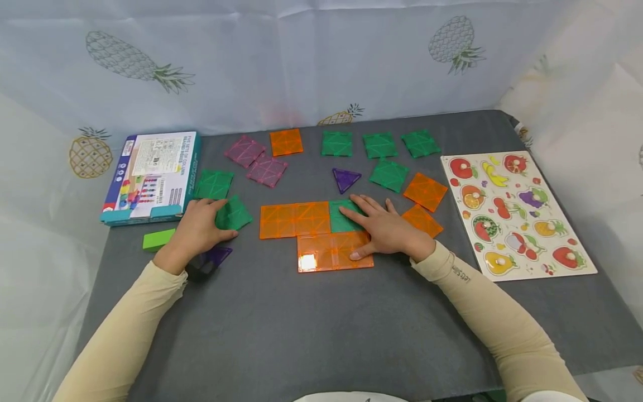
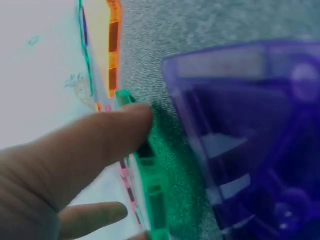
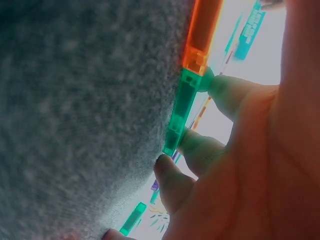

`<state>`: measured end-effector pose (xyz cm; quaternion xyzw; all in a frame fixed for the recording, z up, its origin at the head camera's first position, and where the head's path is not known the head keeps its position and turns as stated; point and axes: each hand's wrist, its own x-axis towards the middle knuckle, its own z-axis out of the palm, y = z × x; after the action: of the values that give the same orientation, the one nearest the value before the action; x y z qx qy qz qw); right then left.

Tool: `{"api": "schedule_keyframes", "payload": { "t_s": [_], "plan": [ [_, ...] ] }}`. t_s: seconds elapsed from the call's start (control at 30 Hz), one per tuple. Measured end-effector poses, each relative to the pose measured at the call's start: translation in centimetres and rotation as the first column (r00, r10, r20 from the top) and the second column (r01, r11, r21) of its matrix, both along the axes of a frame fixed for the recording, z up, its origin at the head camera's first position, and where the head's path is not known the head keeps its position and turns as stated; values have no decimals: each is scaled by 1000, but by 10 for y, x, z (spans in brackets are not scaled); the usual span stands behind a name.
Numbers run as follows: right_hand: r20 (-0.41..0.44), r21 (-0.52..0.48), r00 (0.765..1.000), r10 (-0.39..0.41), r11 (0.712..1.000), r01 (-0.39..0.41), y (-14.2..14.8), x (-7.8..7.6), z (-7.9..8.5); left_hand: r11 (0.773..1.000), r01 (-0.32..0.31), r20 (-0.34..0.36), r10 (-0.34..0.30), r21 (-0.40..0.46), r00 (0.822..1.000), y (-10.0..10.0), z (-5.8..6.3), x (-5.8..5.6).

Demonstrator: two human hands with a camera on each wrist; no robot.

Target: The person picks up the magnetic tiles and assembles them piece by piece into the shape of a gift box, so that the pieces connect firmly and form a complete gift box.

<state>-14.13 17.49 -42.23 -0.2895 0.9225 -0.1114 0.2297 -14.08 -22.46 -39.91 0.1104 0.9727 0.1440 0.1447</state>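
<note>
Pineapple-print curtain (image 1: 281, 67) at the back, dark gray cloth (image 1: 281, 324) underneath. Main thing is the loose green tile (image 1: 236, 212) at the left hand (image 1: 197, 228): looks pinched, thumb on the near edge, but I can't tell if it's off the cloth. Purple triangle (image 1: 219, 255) is just on the near side of that pinch, another green tile (image 1: 213, 183) just beyond it, lime block (image 1: 158, 239) and boxed set (image 1: 150, 173) off to its left. Right hand (image 1: 389, 226) isn't gripping anything, just fingers spread on the end green tile (image 1: 339, 224), thumb on the lower orange row (image 1: 324, 251). Upper orange row (image 1: 294, 219) butts up against that end tile. Fruit puzzle (image 1: 514, 226) sits out past the right hand. My read: the step is joining tiles edge to edge, right hand steadying while the left picks up. Next move probably calls for a level lift that clears the triangle.
</note>
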Motion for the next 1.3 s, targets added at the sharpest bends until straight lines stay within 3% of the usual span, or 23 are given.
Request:
{"api": "schedule_keyframes", "payload": {
  "t_s": [0.17,0.4,0.63,0.77,1.0,1.17,1.3],
  "plan": [
    [8,-5,1000,12,1000,-12,-2,0,1,999,34,-84,-31,35,996,5,6,13],
    [6,-23,1000,10,1000,-10,0,2,3,979,197,-149,-188,51,971,26,17,34],
    [-7,-50,1000,10,999,-11,0,3,3,939,330,-185,-309,95,933,44,4,57],
    [-9,-51,1000,11,999,-11,-1,3,2,924,368,-195,-344,104,918,52,-5,65],
    [-16,-55,1000,23,998,-24,-2,5,-1,914,403,-226,-382,51,896,60,-13,69],
    [-13,-53,1000,19,998,-20,-3,6,-1,908,419,-254,-405,2,879,62,-13,65],
    [-7,-43,1000,10,999,-10,-2,5,1,896,443,-271,-422,19,865,65,-12,61]
  ]
}}
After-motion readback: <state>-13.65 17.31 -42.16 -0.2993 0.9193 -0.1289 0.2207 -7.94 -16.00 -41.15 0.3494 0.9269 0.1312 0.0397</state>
